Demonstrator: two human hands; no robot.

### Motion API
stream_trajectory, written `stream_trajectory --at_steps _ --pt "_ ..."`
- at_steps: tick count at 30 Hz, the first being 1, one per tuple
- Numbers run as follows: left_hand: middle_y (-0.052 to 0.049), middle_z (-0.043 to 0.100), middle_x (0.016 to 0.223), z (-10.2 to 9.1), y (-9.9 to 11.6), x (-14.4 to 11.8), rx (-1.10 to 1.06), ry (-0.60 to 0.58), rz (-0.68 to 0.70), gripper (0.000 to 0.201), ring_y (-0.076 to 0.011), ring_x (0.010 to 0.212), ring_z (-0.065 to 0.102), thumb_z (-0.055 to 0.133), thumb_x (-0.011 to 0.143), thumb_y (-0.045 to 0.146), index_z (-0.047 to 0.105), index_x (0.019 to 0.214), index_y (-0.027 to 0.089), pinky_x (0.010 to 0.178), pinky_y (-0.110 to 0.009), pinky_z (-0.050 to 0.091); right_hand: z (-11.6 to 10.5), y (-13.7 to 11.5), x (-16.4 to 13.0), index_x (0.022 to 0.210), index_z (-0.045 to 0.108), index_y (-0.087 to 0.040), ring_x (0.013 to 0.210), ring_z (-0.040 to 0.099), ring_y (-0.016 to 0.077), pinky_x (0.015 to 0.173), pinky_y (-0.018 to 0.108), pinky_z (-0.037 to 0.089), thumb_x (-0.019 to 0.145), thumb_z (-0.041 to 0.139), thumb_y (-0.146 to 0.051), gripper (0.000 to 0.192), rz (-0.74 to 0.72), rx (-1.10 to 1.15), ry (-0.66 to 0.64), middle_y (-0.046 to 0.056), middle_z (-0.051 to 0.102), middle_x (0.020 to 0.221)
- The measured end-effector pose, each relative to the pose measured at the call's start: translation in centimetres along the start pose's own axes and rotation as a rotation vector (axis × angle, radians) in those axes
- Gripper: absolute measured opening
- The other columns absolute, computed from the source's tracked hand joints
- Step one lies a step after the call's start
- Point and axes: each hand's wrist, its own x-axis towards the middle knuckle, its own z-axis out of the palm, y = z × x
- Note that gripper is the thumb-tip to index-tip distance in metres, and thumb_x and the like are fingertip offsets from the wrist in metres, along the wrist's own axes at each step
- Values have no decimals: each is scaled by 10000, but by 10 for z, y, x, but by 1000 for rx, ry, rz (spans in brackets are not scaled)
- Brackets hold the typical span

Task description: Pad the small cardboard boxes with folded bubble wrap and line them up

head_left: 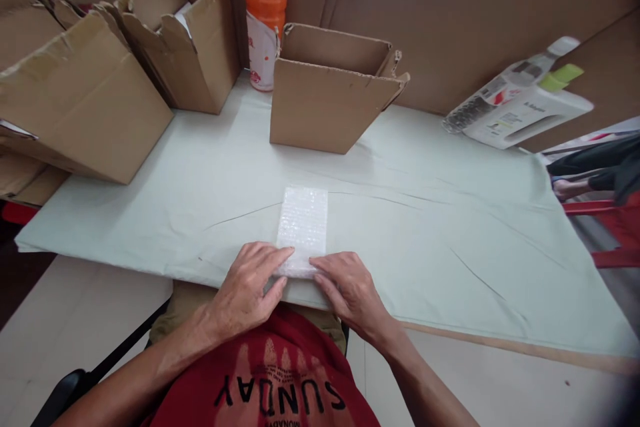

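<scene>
A flat piece of clear bubble wrap (303, 217) lies on the pale green tablecloth close to the table's front edge. Its near end looks folded or rolled. On the left corner of that end, my left hand (257, 280) grips with thumb in front and fingers on top. My right hand (350, 287) does the same at the right corner, thumb below and fingertips over the fold. Whether anything is inside the wrap I cannot make out.
Behind the wrap stands an open cardboard box (320, 107). An orange-topped bottle (265, 20) is just behind it. More cardboard boxes (90, 93) crowd the left. At the back right lean a clear bottle (500, 90) and a white jug (540, 113). Beyond the right edge is a red stool (617, 230).
</scene>
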Motion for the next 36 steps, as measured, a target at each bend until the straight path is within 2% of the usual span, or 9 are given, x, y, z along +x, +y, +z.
stream_trajectory --at_steps 3,8,12,16,19,23,27,32,36 --pt "-59 694 964 0 -2 1 -49 13 -79 407 -208 891 622 526 922 127 526 1324 189 821 -360 495 -4 -3 -1 1231 649 -244 896 688 205 824 374 528 1004 521 -243 260 85 85 -18 58 759 1010" --pt "-72 697 955 9 -10 16 143 -28 -150 349 -239 875 625 536 931 190 568 1278 189 814 -396 488 -4 -7 -2 1255 624 -231 1042 643 262 864 422 483 953 588 -223 304 65 -144 177 116 688 1179" --pt "-105 683 1078 11 -14 19 178 6 -178 312 -272 994 624 542 943 228 579 1250 186 876 -433 494 2 -9 1 1236 612 -208 1074 625 286 881 452 458 937 620 -240 301 -46 -224 11 129 690 1212" --pt "-118 643 1188 5 -11 10 -137 81 -361 433 -255 1030 632 575 942 325 506 1351 200 863 -421 541 9 -3 6 1195 630 -207 965 669 245 836 417 492 962 561 -167 247 0 -153 86 98 743 1102" --pt "-145 605 1296 3 -6 1 -568 129 -593 581 -239 1077 654 595 917 341 386 1443 207 884 -407 567 11 -2 7 1188 658 -238 882 691 222 782 370 542 976 563 -227 232 186 21 172 71 760 1023" --pt "-168 608 1314 13 0 0 -1018 97 -734 727 -256 1194 637 600 882 298 243 1503 170 1017 -440 524 11 -10 8 1141 693 -230 826 711 199 740 307 581 959 587 -316 228 402 277 123 48 764 981" --pt "-109 683 1145 24 3 6 -1094 108 -801 792 -226 1075 662 610 843 281 232 1528 155 965 -385 525 12 -21 5 1108 701 -219 805 715 182 727 277 589 959 582 -314 213 411 407 70 42 761 955" --pt "-48 705 995 18 8 9 -1200 149 -830 817 -155 879 639 658 833 290 276 1544 162 851 -281 490 -5 -10 3 1227 654 -251 1258 591 276 1046 458 498 924 649 -376 327 340 238 245 110 649 1328" --pt "-41 710 999 6 13 11 -1284 91 -765 840 -145 895 635 697 824 287 287 1546 165 861 -251 468 -16 6 13 1333 590 -229 1198 633 281 926 408 554 867 698 -499 549 449 507 127 131 635 1359"
